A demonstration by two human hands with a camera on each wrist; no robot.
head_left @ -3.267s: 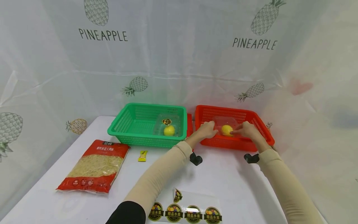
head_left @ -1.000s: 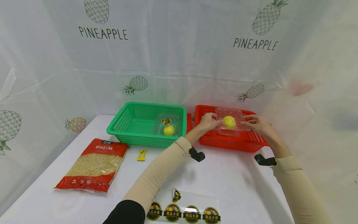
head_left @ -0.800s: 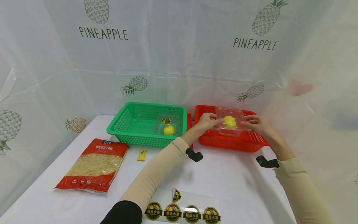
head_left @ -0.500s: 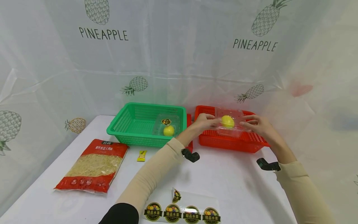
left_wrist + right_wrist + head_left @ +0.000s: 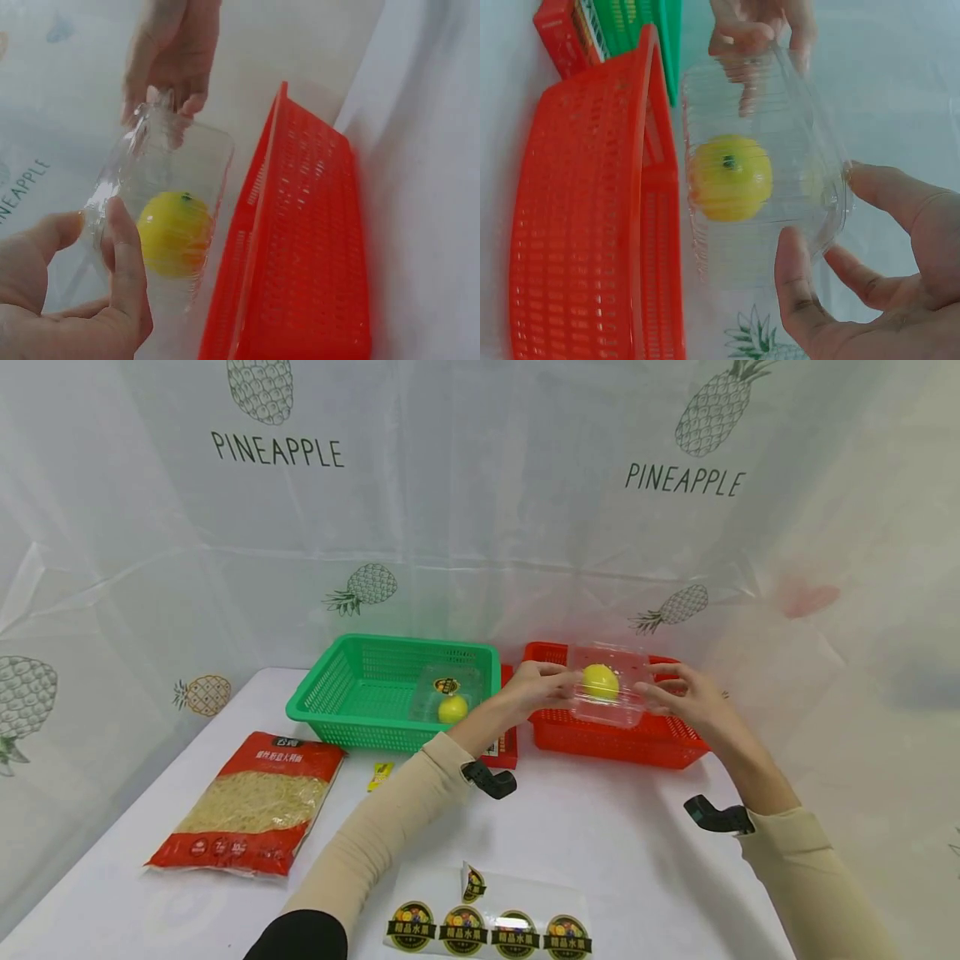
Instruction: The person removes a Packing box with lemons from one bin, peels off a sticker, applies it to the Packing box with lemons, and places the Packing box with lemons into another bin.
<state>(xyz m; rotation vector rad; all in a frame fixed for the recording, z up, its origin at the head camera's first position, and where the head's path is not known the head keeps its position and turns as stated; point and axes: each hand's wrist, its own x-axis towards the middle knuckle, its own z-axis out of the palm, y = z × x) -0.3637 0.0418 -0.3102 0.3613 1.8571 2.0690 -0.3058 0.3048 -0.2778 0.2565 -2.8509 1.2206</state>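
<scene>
A clear plastic clamshell box [image 5: 628, 670] is raised over the red basket [image 5: 622, 748], with a round yellow fruit [image 5: 601, 682] inside. My left hand [image 5: 536, 687] pinches the box's left end between thumb and fingers. At the opposite end, my right hand [image 5: 692, 700] grips the rim the same way. In the left wrist view the yellow fruit [image 5: 176, 232] shows through the clear wall, and the red basket [image 5: 307, 240] stands beside it. The right wrist view has my right thumb and fingers [image 5: 799, 281] on the box's flanged edge.
Left of the red basket stands a green basket [image 5: 352, 710] holding another clear box [image 5: 427, 693] with a yellow fruit [image 5: 452, 709]. A red carton [image 5: 504, 755] sits between the baskets. Nearer lie a pasta bag [image 5: 251, 806], a small yellow packet [image 5: 379, 775] and a sticker sheet [image 5: 525, 897].
Both hands have lifted the box with its yellow fruit from inside the red basket. Over the last half second it has moved a little left with them.
</scene>
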